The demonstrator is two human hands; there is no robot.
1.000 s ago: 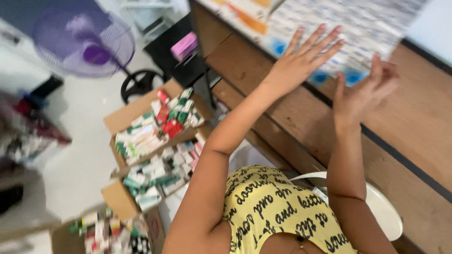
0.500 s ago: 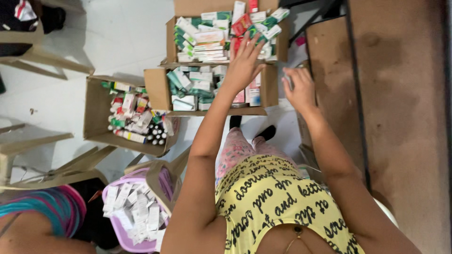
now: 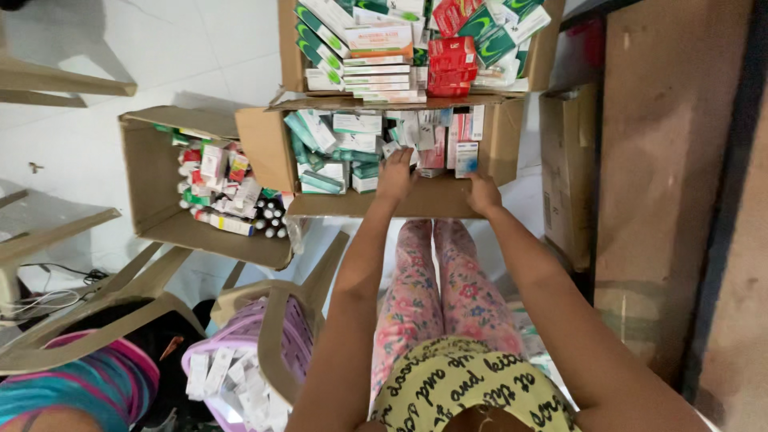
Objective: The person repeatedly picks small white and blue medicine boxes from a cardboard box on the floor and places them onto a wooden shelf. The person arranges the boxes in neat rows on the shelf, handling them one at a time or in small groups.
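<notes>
We reach both arms down into the middle cardboard box [image 3: 268, 148] at 12 o'clock. Our left hand [image 3: 396, 176] rests among the small medicine cartons [image 3: 336, 148], fingers bent over them; we cannot tell whether any is gripped. Our right hand [image 3: 482, 192] sits at 1 o'clock on the box's near wall, just below a white carton [image 3: 466, 156], its hold unclear too. A second full box [image 3: 292, 48] lies beyond, and a third box [image 3: 148, 176] at 10 o'clock.

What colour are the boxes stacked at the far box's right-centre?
Red: the stack of small cartons in the far cardboard box, clearest in the head view.
</notes>
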